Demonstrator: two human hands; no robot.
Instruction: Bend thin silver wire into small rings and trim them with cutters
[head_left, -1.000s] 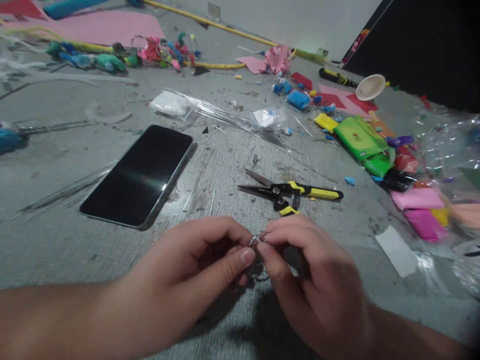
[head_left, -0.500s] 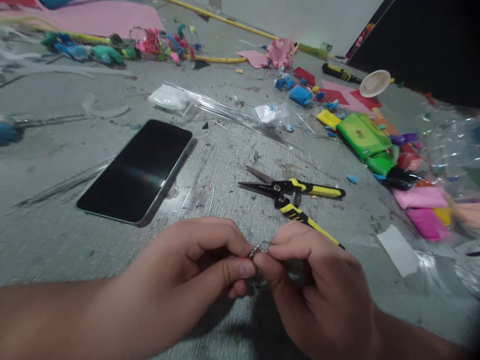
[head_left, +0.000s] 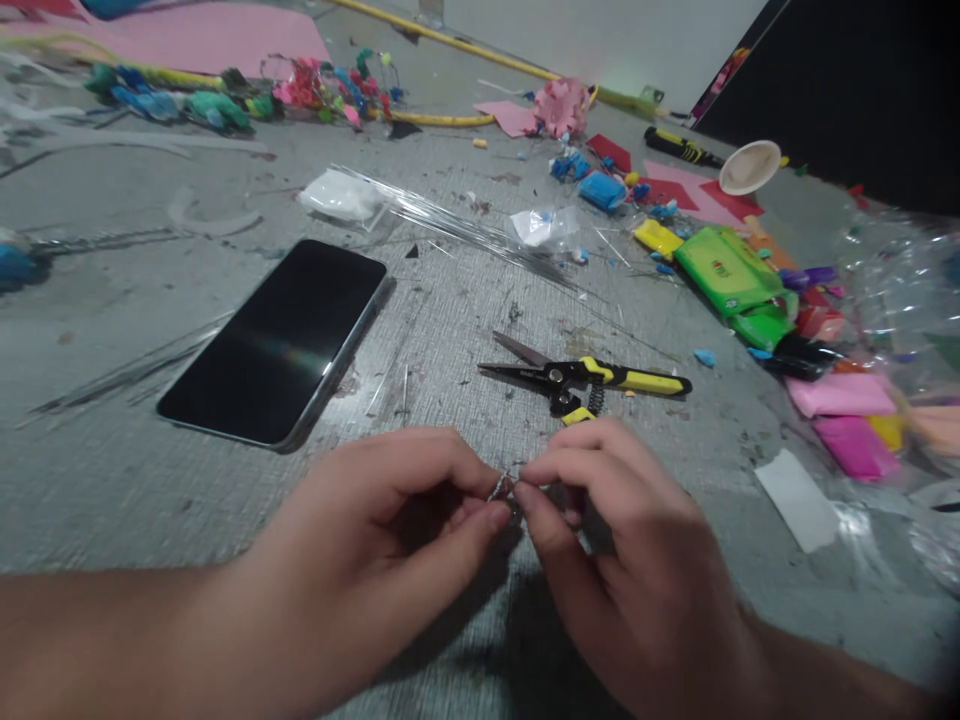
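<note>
Twisted wire (head_left: 497, 487) sits pinched between the fingertips of the left hand (head_left: 375, 540) and right hand (head_left: 645, 540), above the surface (head_left: 450, 330). It looks light, thin and bendable, probably springy; the twisted part should give the surest grip. Lettering on the green packet (head_left: 721, 268) and pliers (head_left: 556, 376) is too small to read.

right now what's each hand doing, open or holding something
Left hand: closed, thumb and fingers pinching a small twisted wire piece.
Right hand: closed, fingertips pinching the same piece.
</note>
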